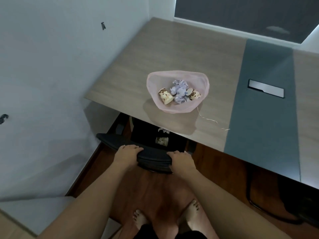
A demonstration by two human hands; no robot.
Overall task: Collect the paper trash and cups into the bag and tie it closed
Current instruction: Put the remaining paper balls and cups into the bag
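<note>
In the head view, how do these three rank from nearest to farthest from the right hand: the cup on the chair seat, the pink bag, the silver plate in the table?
1. The cup on the chair seat, just ahead of the right hand, which grips the chair back.
2. The pink bag, on the table, farther ahead.
3. The silver plate, farthest, off to the right.

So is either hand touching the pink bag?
Apart. Head view: left hand and right hand grip the chair back; the bag sits beyond on the table.
</note>
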